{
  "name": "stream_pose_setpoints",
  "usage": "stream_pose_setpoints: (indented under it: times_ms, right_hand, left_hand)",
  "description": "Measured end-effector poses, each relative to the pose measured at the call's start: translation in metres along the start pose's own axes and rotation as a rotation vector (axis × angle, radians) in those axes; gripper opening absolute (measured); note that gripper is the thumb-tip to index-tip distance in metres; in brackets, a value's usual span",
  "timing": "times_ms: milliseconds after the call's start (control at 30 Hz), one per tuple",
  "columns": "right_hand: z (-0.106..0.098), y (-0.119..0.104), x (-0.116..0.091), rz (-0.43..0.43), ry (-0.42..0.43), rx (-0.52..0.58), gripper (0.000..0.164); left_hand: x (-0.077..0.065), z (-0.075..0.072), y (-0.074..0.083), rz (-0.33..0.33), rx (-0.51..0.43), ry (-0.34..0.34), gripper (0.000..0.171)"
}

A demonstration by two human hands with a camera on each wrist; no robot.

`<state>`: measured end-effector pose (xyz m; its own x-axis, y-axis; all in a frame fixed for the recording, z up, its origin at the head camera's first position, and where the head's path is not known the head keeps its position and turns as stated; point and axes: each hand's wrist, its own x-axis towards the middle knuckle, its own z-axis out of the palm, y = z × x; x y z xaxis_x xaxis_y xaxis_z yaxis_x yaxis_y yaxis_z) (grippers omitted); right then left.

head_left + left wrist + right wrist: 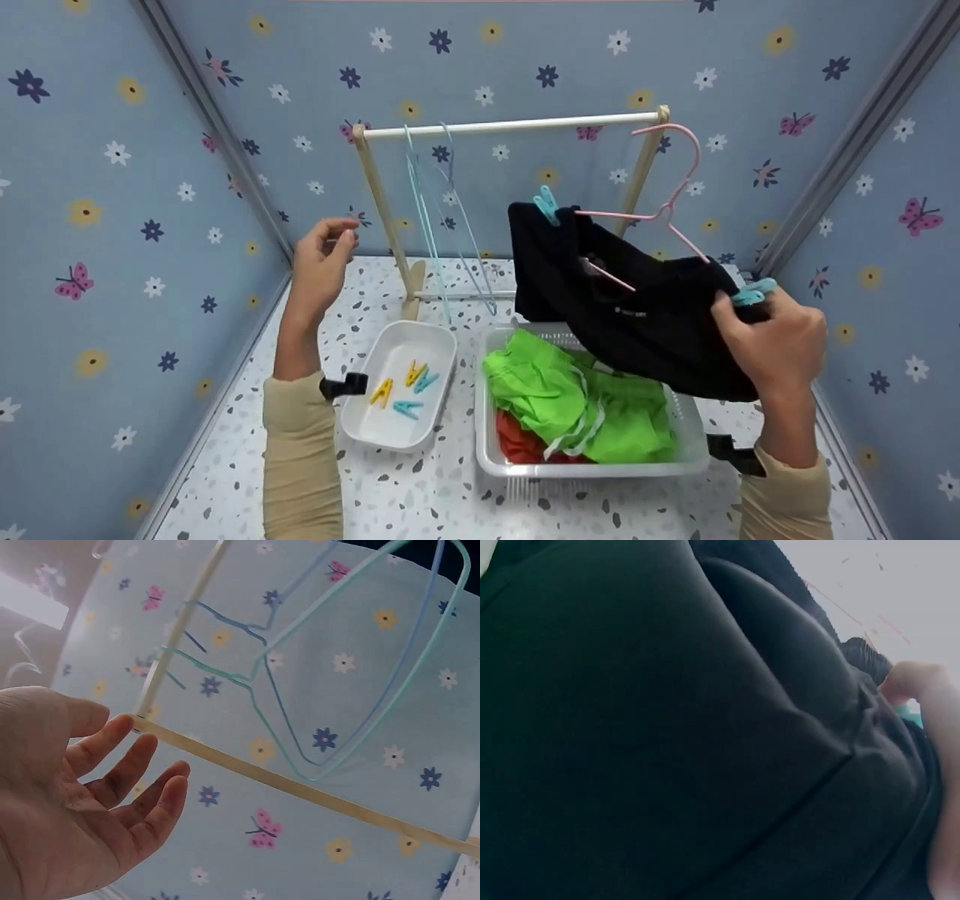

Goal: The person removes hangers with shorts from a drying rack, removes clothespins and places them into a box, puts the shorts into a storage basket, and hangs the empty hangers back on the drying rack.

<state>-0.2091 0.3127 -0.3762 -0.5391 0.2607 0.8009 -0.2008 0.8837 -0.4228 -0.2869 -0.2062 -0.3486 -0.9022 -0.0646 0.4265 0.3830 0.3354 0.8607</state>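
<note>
Fingers of the right hand [784, 341] grip a corner of the black garment [645, 341], the thumb in front on the cloth beside a turquoise clip [752, 292]; the fingertips behind are hidden. That garment is held up in the air, tilted down toward the right hand, its lower part over the back of the white basket [592, 470]. A pink hanger [667, 207] runs into its open waist, the hook rising clear above, and a second turquoise clip [547, 205] sits at the far corner. The right wrist view is mostly dark cloth, so the exact hold can only be judged roughly.

The left hand [322, 262] is raised to the left of the rack [510, 126], its fingers loosely bent and holding nothing. Near it, a teal hanger [331, 597] and a blue hanger [432, 589] hang from the rack's bar.

On the speckled counter [420, 495], a white tray [427, 345] holds two yellow clips [381, 392] and two blue clips [407, 409]. In the basket beside it, bright green cloth [540, 382] with white cords lies over red cloth [517, 439].
</note>
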Motion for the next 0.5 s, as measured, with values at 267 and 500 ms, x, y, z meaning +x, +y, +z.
stream_pose_setpoints:
  times_ms: [267, 500]
  right_hand:
    - [-0.011, 0.012, -0.007, -0.069, 0.078, 0.118, 0.03]
    - [-0.017, 0.02, -0.018, -0.164, 0.068, 0.236, 0.025]
  left_hand:
    - [-0.079, -0.001, 0.047, 0.099, 0.033, -0.025, 0.021]
    - [-0.117, 0.01, 0.043, 0.165, 0.037, -0.035, 0.015]
